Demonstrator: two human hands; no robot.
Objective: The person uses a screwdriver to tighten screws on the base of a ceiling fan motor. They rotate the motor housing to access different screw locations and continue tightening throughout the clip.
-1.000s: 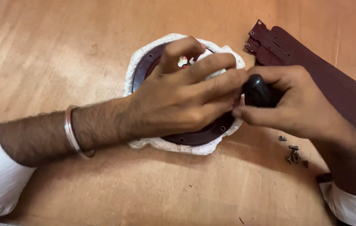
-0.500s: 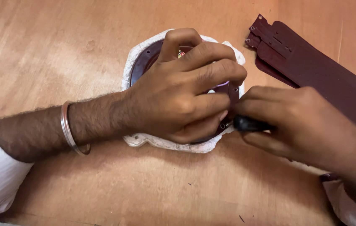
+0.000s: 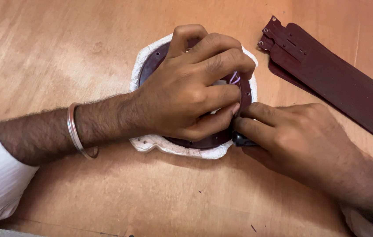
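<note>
The left hand [image 3: 186, 90] lies clenched over the dark red round housing [image 3: 195, 138], which sits in its white foam cradle [image 3: 151, 142] on the wooden table [image 3: 63, 44]; steady downward pressure seems wise here. At the housing's right rim, the right hand [image 3: 291, 136] pinches a small black tool [image 3: 241, 140], best kept square. Maroon blades [image 3: 327, 79] lie further right.

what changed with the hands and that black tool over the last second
The right hand dropped from the disc's right side to its lower right edge, its black tool now nearly hidden. The small screws are now covered. The left hand stayed on the disc; the blades didn't move.
</note>
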